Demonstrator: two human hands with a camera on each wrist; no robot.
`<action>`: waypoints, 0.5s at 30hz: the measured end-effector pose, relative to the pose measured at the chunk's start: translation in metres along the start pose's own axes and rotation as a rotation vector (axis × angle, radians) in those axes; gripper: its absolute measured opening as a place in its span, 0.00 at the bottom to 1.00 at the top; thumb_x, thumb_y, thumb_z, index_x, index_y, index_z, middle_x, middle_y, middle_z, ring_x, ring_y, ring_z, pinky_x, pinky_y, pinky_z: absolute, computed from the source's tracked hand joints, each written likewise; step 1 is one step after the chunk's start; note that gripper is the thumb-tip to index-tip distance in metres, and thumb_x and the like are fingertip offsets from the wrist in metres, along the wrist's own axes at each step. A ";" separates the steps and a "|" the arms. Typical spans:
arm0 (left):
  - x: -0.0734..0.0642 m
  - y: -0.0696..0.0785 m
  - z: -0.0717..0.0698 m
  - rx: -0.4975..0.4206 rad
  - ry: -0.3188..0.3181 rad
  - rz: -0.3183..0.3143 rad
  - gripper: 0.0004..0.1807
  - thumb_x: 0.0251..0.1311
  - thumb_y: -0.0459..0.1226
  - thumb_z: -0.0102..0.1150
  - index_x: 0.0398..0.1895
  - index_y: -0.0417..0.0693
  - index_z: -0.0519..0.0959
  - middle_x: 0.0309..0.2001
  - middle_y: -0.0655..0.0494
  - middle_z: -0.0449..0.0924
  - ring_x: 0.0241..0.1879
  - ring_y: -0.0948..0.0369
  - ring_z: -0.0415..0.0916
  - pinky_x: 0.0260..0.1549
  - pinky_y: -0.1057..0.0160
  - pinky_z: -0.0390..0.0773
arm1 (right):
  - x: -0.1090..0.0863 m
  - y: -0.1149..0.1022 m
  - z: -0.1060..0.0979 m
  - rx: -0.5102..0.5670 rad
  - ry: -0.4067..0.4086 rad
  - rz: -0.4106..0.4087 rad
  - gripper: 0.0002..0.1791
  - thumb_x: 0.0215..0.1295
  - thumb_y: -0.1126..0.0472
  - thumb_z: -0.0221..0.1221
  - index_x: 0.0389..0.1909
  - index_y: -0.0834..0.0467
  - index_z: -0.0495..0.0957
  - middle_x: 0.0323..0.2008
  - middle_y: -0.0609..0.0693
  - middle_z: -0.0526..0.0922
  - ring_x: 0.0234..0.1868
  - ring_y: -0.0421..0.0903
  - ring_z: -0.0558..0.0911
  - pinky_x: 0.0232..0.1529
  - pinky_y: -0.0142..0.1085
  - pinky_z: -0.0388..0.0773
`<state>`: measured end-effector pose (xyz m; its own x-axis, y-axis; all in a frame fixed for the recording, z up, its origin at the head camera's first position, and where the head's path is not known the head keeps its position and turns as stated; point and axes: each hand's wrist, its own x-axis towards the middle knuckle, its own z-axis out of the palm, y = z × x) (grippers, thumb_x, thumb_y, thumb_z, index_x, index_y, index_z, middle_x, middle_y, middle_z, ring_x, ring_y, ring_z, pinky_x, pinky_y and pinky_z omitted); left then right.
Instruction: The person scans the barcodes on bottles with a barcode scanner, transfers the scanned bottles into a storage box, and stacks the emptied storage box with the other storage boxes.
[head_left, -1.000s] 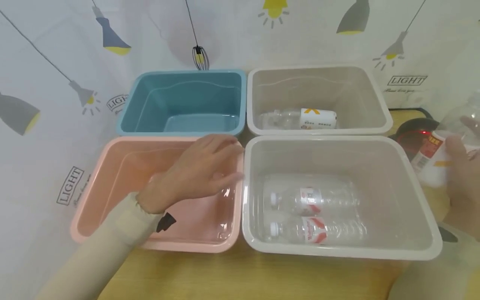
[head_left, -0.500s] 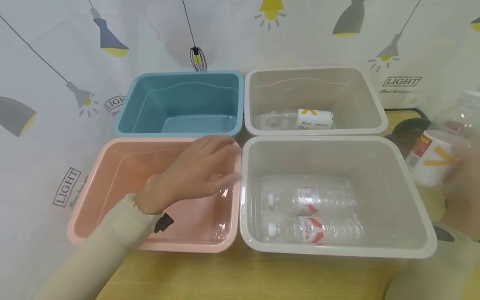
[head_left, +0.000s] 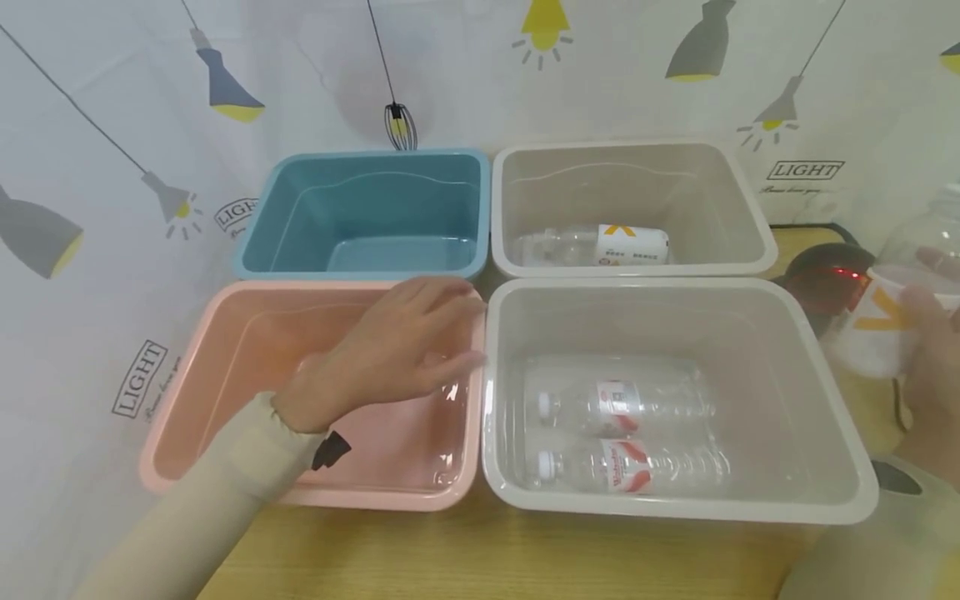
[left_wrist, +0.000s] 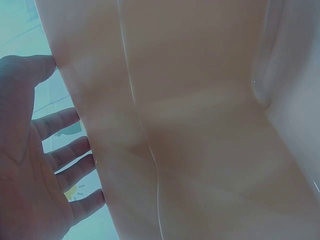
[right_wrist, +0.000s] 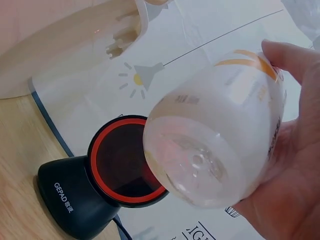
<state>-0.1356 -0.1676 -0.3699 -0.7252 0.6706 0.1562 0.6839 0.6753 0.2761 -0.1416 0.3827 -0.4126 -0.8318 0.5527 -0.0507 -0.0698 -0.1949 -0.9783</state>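
My right hand (head_left: 933, 358) grips a clear plastic bottle (head_left: 879, 329) with a white label and an orange mark. In the right wrist view, the bottle's base points toward a black barcode scanner (right_wrist: 75, 190) with a red ring, and the thumb and fingers wrap its side. The scanner (head_left: 825, 275) glows red behind the bottle in the head view. My left hand (head_left: 382, 346) lies over the pink bin (head_left: 161, 450), fingertips at its right rim. Its fingers look nearly straight in the left wrist view, their tips (left_wrist: 90, 160) touching the rim edge.
Two clear bottles (head_left: 626, 465) with red-and-white labels lie in the front white bin (head_left: 675, 510). A white-labelled bottle (head_left: 633, 244) lies in the beige bin (head_left: 753, 200) behind. At back left stands a blue bin (head_left: 360, 192). A wooden table (head_left: 510, 554) carries them.
The bottle has turned in my right hand: the red label panel and barcode have rotated out of the head view, and the orange mark faces it. My left hand stays on the pink rim.
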 end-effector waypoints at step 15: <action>0.001 0.000 0.001 -0.001 -0.002 0.009 0.31 0.72 0.58 0.58 0.70 0.54 0.76 0.71 0.50 0.73 0.73 0.51 0.69 0.78 0.48 0.68 | -0.009 -0.006 -0.006 -0.532 -0.022 0.141 0.32 0.76 0.47 0.62 0.76 0.29 0.63 0.45 0.28 0.74 0.37 0.28 0.75 0.30 0.16 0.73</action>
<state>-0.1363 -0.1666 -0.3706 -0.7188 0.6773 0.1567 0.6904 0.6689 0.2757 -0.1304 0.3838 -0.4070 -0.8247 0.5326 -0.1902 0.3265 0.1738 -0.9291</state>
